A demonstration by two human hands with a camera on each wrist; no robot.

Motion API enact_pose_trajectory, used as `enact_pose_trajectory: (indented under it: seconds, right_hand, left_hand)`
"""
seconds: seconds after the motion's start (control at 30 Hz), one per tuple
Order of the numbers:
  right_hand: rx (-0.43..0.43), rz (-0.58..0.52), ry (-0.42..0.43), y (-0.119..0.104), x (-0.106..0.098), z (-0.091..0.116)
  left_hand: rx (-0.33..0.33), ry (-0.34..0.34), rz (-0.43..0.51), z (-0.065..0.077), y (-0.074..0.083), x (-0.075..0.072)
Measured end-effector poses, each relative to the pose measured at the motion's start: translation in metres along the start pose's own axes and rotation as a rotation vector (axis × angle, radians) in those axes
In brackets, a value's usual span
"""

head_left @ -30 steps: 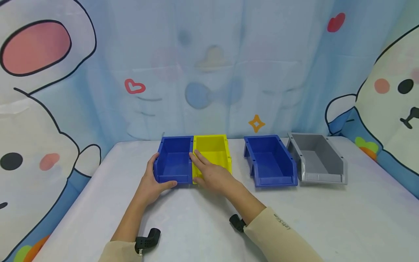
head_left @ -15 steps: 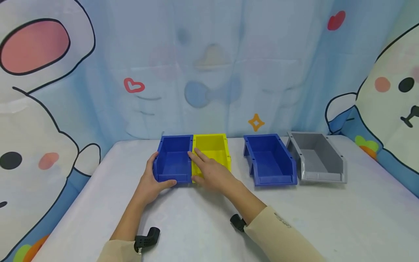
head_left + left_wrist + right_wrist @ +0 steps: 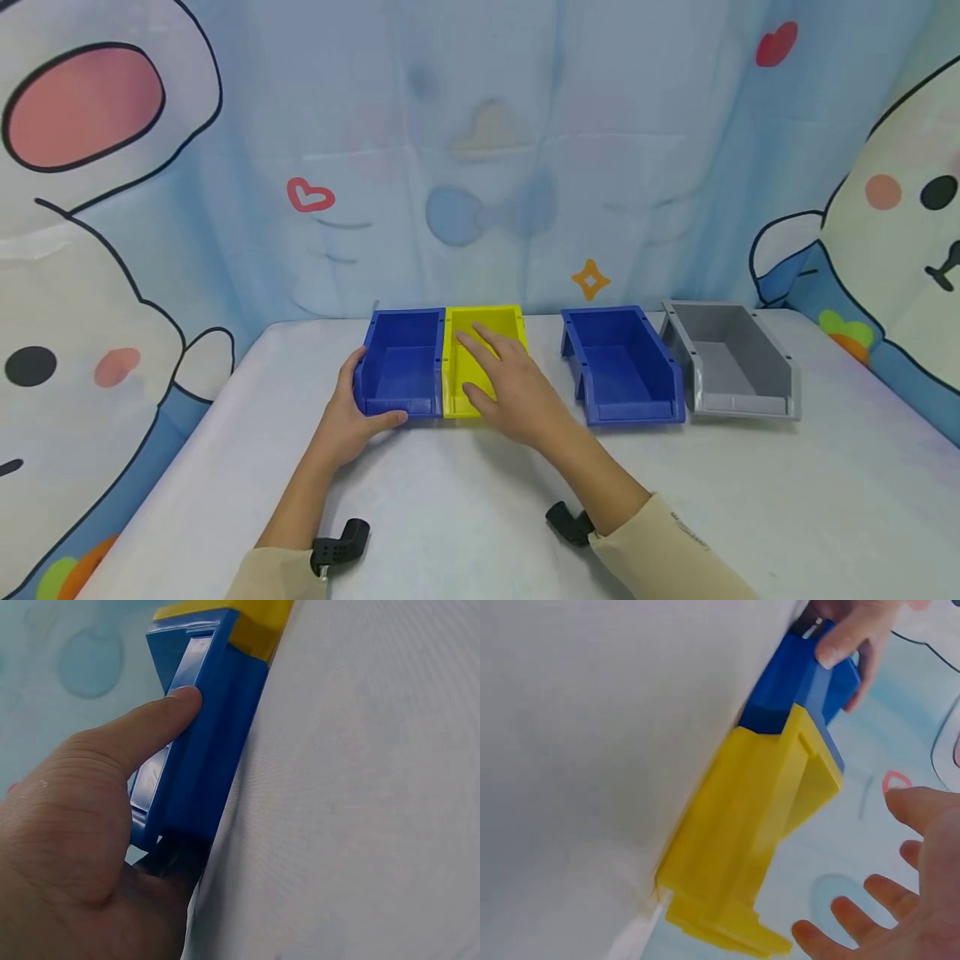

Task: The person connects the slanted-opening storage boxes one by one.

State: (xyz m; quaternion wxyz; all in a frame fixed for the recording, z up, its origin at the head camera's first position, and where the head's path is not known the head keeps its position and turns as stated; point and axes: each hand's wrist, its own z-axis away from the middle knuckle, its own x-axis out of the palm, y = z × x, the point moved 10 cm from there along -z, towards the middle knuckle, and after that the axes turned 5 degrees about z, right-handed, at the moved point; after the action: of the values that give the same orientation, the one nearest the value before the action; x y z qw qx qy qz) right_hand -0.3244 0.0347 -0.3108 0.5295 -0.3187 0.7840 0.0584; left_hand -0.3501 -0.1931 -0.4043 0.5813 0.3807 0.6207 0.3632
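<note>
In the head view a blue storage bin and a yellow storage bin stand side by side, touching, left of centre. My left hand grips the blue bin, fingers along its left side and thumb on the front lip. Over the yellow bin hovers my right hand, fingers spread and holding nothing. The right wrist view shows that hand apart from the yellow bin. Part of the yellow bin's right side is hidden by the right hand in the head view.
To the right a second blue bin and a grey bin stand close together on the white-covered table. A gap separates them from the yellow bin. Behind the table hangs a light blue cartoon-printed curtain.
My right hand has lifted off the seam between the left blue bin and the yellow bin and moved right, fingers spreading. My left hand keeps its grip on the blue bin.
</note>
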Motion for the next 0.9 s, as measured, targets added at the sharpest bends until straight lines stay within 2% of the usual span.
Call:
enact_pose_trajectory:
  seconds: [0.1, 0.2, 0.6, 0.9]
  right_hand:
    - [-0.006, -0.019, 0.092, 0.005, -0.016, 0.007]
    - [0.003, -0.021, 0.146, 0.012, -0.027, 0.013]
    - [0.06, -0.011, 0.219, 0.044, -0.05, 0.03]
    - [0.165, -0.007, 0.226, 0.072, -0.061, 0.036]
  left_hand:
    - [0.001, 0.0, 0.002, -0.001, 0.0, 0.001]
    - [0.0, 0.003, -0.001, 0.0, 0.0, 0.001]
    - [0.007, 0.001, 0.001, 0.001, 0.002, 0.0]
    - [0.005, -0.001, 0.001, 0.001, 0.002, -0.001]
